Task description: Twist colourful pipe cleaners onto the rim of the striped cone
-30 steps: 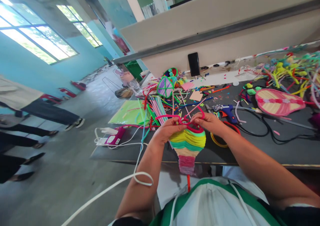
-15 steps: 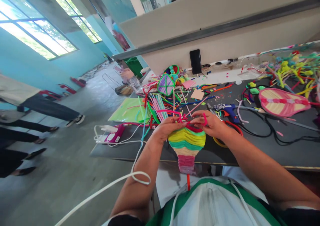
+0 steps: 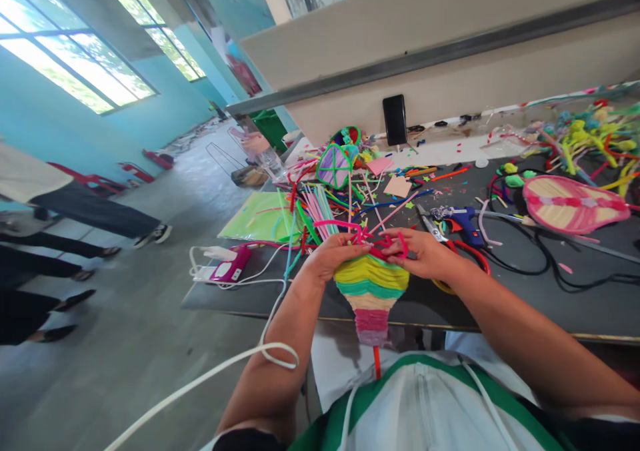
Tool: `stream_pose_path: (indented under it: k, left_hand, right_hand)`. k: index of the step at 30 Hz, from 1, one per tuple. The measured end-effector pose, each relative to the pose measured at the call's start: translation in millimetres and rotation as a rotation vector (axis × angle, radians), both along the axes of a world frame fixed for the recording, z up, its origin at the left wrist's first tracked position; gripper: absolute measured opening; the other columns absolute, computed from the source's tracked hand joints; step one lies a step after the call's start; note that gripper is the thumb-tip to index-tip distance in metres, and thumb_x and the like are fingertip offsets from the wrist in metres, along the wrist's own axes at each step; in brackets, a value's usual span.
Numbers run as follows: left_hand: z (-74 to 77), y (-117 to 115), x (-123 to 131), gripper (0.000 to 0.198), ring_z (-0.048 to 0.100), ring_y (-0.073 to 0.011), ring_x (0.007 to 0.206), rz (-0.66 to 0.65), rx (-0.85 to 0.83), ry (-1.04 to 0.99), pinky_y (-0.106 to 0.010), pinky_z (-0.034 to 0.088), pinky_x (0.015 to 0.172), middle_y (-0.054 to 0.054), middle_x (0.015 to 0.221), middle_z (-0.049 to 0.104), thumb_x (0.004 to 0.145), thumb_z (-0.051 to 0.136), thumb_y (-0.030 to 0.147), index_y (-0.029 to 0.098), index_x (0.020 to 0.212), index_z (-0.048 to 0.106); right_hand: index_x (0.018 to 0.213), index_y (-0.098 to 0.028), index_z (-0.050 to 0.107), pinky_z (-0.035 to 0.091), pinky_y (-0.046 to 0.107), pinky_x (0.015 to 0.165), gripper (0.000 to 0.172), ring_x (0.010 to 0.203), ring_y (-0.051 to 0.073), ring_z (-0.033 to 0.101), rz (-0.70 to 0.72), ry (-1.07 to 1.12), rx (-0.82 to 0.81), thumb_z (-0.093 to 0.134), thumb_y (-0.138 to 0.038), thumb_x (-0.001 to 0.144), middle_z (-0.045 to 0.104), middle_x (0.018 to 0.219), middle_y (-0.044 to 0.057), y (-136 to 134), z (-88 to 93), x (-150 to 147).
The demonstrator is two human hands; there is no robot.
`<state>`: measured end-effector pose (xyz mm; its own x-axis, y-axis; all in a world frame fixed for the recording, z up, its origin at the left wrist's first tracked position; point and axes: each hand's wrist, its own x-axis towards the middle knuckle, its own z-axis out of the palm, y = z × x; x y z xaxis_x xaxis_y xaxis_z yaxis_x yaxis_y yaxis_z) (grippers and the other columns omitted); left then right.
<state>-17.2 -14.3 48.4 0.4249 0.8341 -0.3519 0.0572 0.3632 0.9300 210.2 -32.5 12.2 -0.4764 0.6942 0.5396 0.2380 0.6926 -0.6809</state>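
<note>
Head view: the striped piece (image 3: 373,292) is positioned left of the glue gun (image 3: 466,227), on the wearer's side. Left hand (image 3: 333,254) pinches its upper edge; right hand (image 3: 425,252) grips the pink stems (image 3: 336,223) there. Winding appears complete across the body. Their free ends project at the top, so that section appears incomplete. Right of the glue gun, a leaf-shaped piece (image 3: 570,206) appears fully wrapped.

I record wavy bands on my craft piece (image 3: 371,290): yellow, teal, beige, then magenta and mauve below; its stem (image 3: 377,363) is red-orange. My bent strips (image 3: 337,223) read hot pink. Leaf-shaped piece (image 3: 575,204): cream and pink, darker pink midline. Glue gun (image 3: 469,227): blue.
</note>
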Motion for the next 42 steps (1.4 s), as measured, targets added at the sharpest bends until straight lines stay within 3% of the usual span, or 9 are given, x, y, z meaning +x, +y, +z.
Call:
stream_pose_path:
  k: [3, 5, 11, 18, 25, 31, 37, 42]
  left_hand:
    - [3.0, -0.7, -2.7, 0.033, 0.069, -0.0207, 0.073, -0.01, 0.001, 0.008, -0.032, 0.053, 0.071, -0.007, 0.08, 0.073, 0.063, 0.08, 0.03, 0.012, 0.088, 0.07]
    - [4.2, -0.5, -3.8, 0.031, 0.069, -0.0196, 0.071, -0.012, 0.002, 0.01, -0.03, 0.053, 0.069, -0.006, 0.08, 0.073, 0.062, 0.08, 0.028, 0.013, 0.087, 0.069]
    - [5.2, 3.7, -4.9, 0.033, 0.068, -0.0183, 0.071, -0.038, -0.008, 0.032, -0.029, 0.051, 0.067, -0.005, 0.081, 0.072, 0.062, 0.08, 0.027, 0.013, 0.088, 0.066]
    - [12.0, 5.7, -14.3, 0.04, 0.067, -0.0195, 0.075, -0.187, 0.065, 0.09, -0.029, 0.051, 0.072, -0.007, 0.086, 0.071, 0.064, 0.078, 0.03, 0.013, 0.099, 0.068]
    - [12.1, -1.0, -3.8, 0.035, 0.069, -0.0209, 0.076, -0.098, -0.037, 0.055, -0.032, 0.052, 0.075, -0.007, 0.082, 0.072, 0.062, 0.08, 0.028, 0.012, 0.091, 0.068]
    - [20.9, -2.0, -5.1, 0.033, 0.069, -0.0209, 0.072, -0.05, -0.071, 0.142, -0.033, 0.053, 0.073, -0.009, 0.08, 0.073, 0.061, 0.081, 0.028, 0.009, 0.086, 0.069]
    - [26.3, -5.3, -10.5, 0.027, 0.069, -0.0187, 0.07, -0.018, -0.084, 0.064, -0.03, 0.054, 0.073, -0.006, 0.078, 0.073, 0.062, 0.08, 0.023, 0.012, 0.085, 0.07]
    - [30.5, 0.2, -0.4, 0.028, 0.07, -0.0208, 0.071, 0.007, -0.025, 0.01, -0.034, 0.055, 0.075, -0.007, 0.076, 0.073, 0.063, 0.079, 0.022, 0.01, 0.087, 0.07]
  right_hand:
    - [0.094, -0.023, 0.073, 0.051, 0.032, 0.08, 0.019, 0.086, 0.02, 0.068, -0.056, 0.041, -0.17, 0.064, -0.029, 0.079, 0.073, 0.09, 0.006, -1.0, -0.6, -3.6]
    - [0.094, -0.022, 0.074, 0.05, 0.03, 0.076, 0.02, 0.08, 0.019, 0.068, -0.058, 0.069, -0.252, 0.064, -0.03, 0.079, 0.073, 0.088, 0.005, -1.9, -0.7, -6.1]
    - [0.09, -0.018, 0.074, 0.049, 0.031, 0.074, 0.019, 0.077, 0.019, 0.066, -0.048, 0.086, -0.292, 0.064, -0.027, 0.078, 0.072, 0.082, 0.007, -1.6, -4.4, -10.4]
    - [0.089, -0.017, 0.073, 0.049, 0.031, 0.072, 0.018, 0.078, 0.019, 0.065, -0.051, 0.136, -0.372, 0.064, -0.026, 0.076, 0.072, 0.083, 0.007, -3.0, -4.3, -10.8]
    - [0.089, -0.017, 0.073, 0.049, 0.029, 0.072, 0.017, 0.077, 0.018, 0.065, -0.004, 0.113, -0.267, 0.062, -0.025, 0.078, 0.071, 0.083, 0.006, -4.0, -2.1, -9.2]
    - [0.098, -0.019, 0.072, 0.048, 0.028, 0.077, 0.024, 0.083, 0.017, 0.065, 0.071, 0.131, -0.305, 0.065, -0.031, 0.079, 0.071, 0.089, 0.006, -6.2, 3.3, -7.0]
    - [0.096, -0.02, 0.072, 0.047, 0.027, 0.078, 0.03, 0.086, 0.017, 0.063, 0.085, 0.401, -0.622, 0.058, -0.043, 0.084, 0.071, 0.09, 0.004, -14.7, 10.7, -11.4]
    - [0.09, -0.02, 0.068, 0.046, 0.026, 0.075, 0.02, 0.076, 0.013, 0.06, -0.055, 0.627, -0.653, 0.065, -0.038, 0.08, 0.067, 0.081, 0.0, -11.1, 7.3, -17.3]
